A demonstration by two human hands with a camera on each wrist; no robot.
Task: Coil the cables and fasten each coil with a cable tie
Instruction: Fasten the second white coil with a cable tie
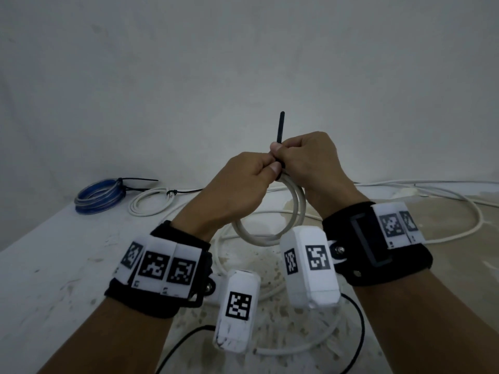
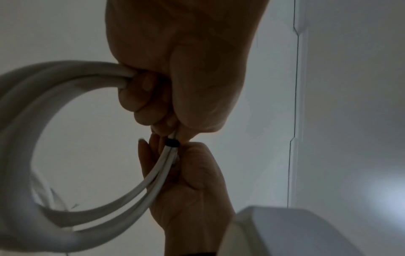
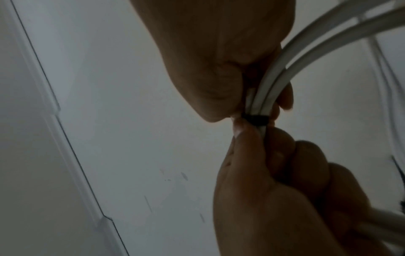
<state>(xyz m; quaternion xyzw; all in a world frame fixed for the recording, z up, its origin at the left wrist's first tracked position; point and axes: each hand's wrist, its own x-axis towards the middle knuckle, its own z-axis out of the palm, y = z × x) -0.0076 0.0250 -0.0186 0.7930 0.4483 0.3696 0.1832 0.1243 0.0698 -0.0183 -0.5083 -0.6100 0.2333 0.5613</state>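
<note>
Both hands are raised above the table and meet at the top of a white cable coil that hangs below them. My left hand grips the bundled strands, fingers curled round them. A black cable tie is wrapped round the strands as a tight band. Its free tail sticks straight up. My right hand pinches the tail just above the band between thumb and forefinger. The tie's head is hidden between the fingers.
A blue coil and a smaller white coil, each with a black tie, lie at the back left by the wall. Loose white cable runs over the table's right side. A black lead loops in the foreground.
</note>
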